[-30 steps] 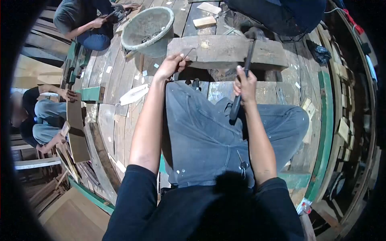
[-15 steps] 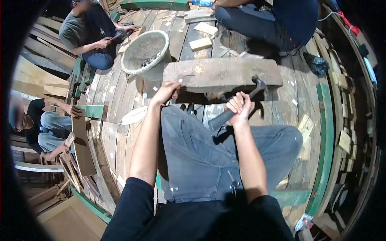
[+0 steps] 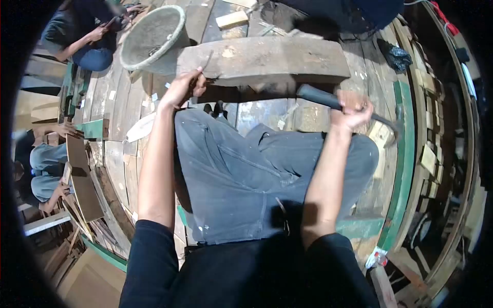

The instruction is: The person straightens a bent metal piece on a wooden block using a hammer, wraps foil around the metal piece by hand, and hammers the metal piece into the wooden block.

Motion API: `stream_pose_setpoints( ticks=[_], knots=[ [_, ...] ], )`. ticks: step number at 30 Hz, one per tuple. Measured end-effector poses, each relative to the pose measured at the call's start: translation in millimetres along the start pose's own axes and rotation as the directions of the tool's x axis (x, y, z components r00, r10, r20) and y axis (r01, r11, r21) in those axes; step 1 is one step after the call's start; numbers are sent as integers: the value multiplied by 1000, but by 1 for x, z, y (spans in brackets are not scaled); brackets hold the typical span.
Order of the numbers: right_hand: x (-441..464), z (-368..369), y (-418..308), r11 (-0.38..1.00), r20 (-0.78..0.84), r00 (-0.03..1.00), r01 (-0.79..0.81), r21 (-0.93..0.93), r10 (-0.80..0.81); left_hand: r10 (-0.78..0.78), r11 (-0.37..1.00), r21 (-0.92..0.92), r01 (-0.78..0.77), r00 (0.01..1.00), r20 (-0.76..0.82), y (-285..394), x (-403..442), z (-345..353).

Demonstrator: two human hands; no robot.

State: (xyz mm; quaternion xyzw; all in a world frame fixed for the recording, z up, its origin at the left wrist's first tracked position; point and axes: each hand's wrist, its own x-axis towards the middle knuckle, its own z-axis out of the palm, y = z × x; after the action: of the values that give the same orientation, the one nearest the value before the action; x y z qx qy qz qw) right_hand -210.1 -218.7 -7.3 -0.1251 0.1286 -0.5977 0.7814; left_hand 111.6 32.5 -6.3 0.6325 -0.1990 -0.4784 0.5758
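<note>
My left hand [image 3: 186, 87] is closed around a thin dark metal rod [image 3: 208, 60], whose upper end points over the thick wooden block [image 3: 277, 54]. Whether the rod is a long nail I cannot tell. My right hand [image 3: 353, 109], slightly blurred, grips a claw hammer by its dark handle [image 3: 319, 96] above my right knee. The handle's butt points left toward the block, and the hammer's head lies to the right, smeared by motion. The block rests across the floor in front of my crossed legs.
A grey bucket [image 3: 154, 38] stands left of the block. Wood offcuts [image 3: 232, 20] lie beyond it. Two people sit at the left, one holding a flat board [image 3: 84, 174]; another person's dark clothing shows at the top. A green beam [image 3: 404, 164] runs along the right.
The hammer has swung away from the block to the right, its head now pointing right instead of resting near the block. The rod stands more upright. The whole view has shifted.
</note>
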Motion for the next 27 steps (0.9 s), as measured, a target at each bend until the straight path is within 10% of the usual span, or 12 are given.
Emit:
stream_pose_setpoints(
  ticks=[4,6,8,12,15,24,27],
  knots=[
    [-14,-11,66,846,3,847,-530,-52,531,-4,1000,18,3,997,83,-1,3,-5],
    [-17,-10,85,318,158,371,-904,286,915,15,999,41,-18,997,80,-3,3,-7],
    [-28,-1,101,-111,344,19,-928,356,939,-5,1000,27,4,999,35,-2,-1,-9],
    [-77,36,116,277,-94,373,-814,-511,923,-1,1000,22,1,1000,-20,-5,-1,-15],
    [-58,21,108,237,110,810,-36,-971,576,22,999,46,-21,1000,-17,-1,-4,-11],
    [-17,15,55,412,-242,844,-459,-787,479,76,993,88,-78,997,25,-4,0,-8],
    [-19,12,52,354,-125,937,-244,-903,327,59,982,177,-62,998,23,-4,-2,-8]
  ],
)
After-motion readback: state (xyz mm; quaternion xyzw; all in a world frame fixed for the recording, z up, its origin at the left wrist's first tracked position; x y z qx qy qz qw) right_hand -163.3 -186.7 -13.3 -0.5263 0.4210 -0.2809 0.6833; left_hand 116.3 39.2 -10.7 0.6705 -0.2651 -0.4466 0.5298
